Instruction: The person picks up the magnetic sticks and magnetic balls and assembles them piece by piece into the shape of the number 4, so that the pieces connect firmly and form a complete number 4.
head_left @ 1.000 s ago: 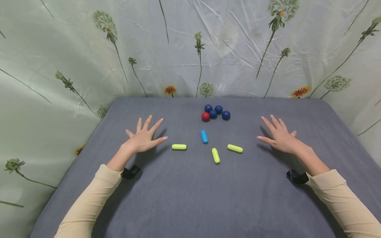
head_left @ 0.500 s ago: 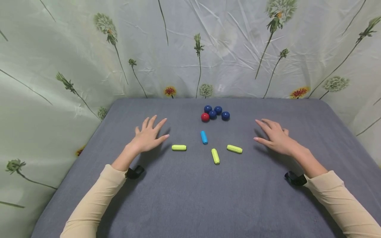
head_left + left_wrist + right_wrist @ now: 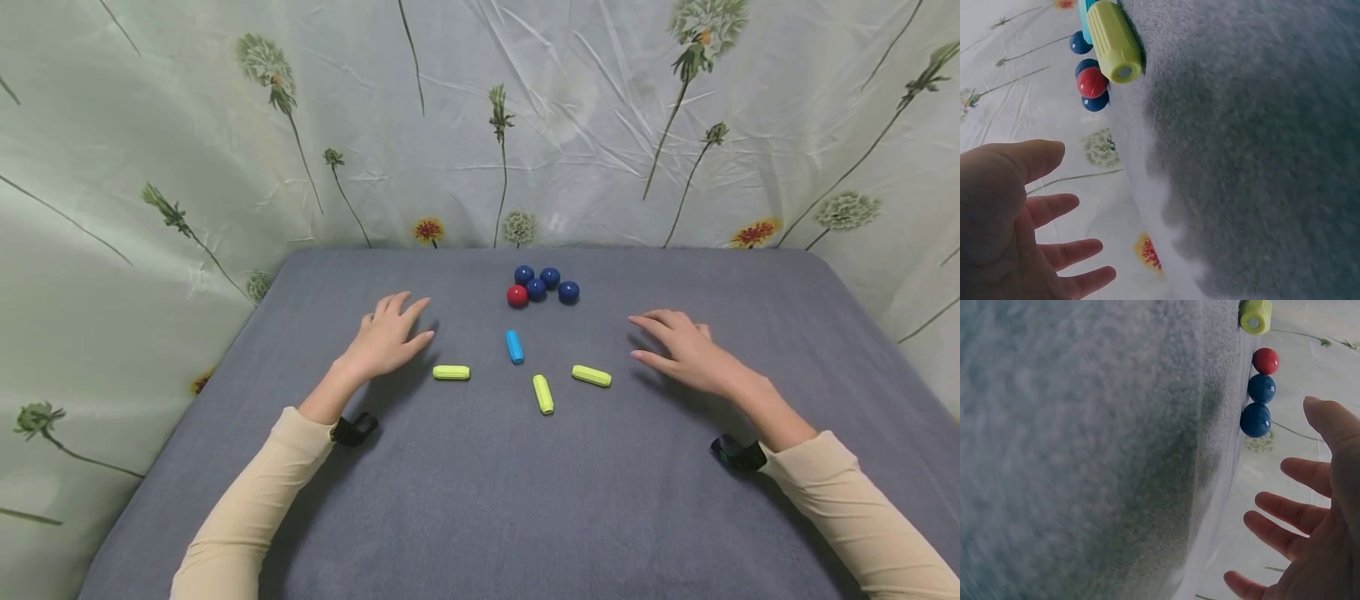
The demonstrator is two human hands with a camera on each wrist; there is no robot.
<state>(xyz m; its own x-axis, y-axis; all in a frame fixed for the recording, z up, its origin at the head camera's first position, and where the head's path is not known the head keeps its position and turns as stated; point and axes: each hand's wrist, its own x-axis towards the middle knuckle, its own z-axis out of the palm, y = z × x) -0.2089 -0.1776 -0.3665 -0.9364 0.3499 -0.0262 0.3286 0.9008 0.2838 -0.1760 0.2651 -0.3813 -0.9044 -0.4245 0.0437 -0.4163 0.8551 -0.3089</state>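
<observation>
My left hand (image 3: pixel 384 340) hovers over the left half of the table, holding nothing, fingers spread and slightly bent. Closest to it lies a ridged yellow-green cylinder (image 3: pixel 452 372), just right of the thumb. Over on the right, my right hand (image 3: pixel 690 354) is held above the cloth with nothing in it. A second yellow-green cylinder (image 3: pixel 592 376) lies left of that hand, and a third cylinder (image 3: pixel 543 394) sits nearer the front. Between the hands there is also a blue ridged cylinder (image 3: pixel 514 347). In the left wrist view the thumb and fingers (image 3: pixel 1054 203) are apart from everything.
Behind the cylinders, a glossy red ball (image 3: pixel 517 296) sits in a group with several dark blue balls (image 3: pixel 568 292). Grey cloth (image 3: pixel 480 500) covers the table. A pale curtain (image 3: pixel 600 150) with printed flowers hangs along the back and sides.
Both hands have moved inward, the left to the right and the right to the left. Their fingers are less widely spread than before. The cylinders and balls have stayed in place.
</observation>
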